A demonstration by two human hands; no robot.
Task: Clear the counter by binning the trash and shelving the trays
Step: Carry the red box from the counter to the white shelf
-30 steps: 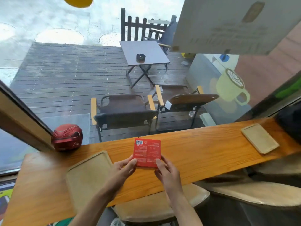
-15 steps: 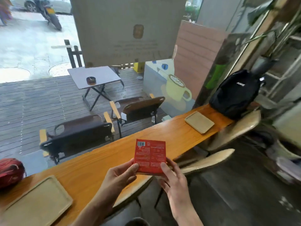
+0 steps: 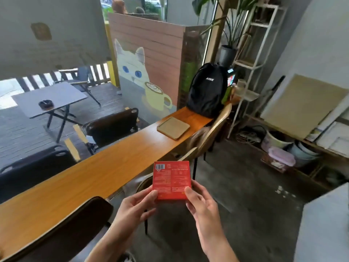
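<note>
A flat red box (image 3: 171, 179) with a barcode and small print is held up in front of me, off the counter's edge and above the floor. My left hand (image 3: 135, 206) pinches its lower left corner and my right hand (image 3: 200, 201) pinches its lower right corner. A tan square tray (image 3: 173, 127) lies on the long wooden counter (image 3: 79, 186) towards its far end. No bin shows in this view.
A black backpack (image 3: 207, 91) stands at the counter's far end. Chairs (image 3: 211, 133) are tucked along the counter. A white metal shelf rack (image 3: 253, 63) stands at the back right, with a low shelf of tubs and boards (image 3: 294, 144) beside it. The concrete floor (image 3: 245, 195) lies to my right.
My view has swung right, away from the window towards the room. The red box has come off the counter with both hands still holding it. The near tray and red helmet have left the view.
</note>
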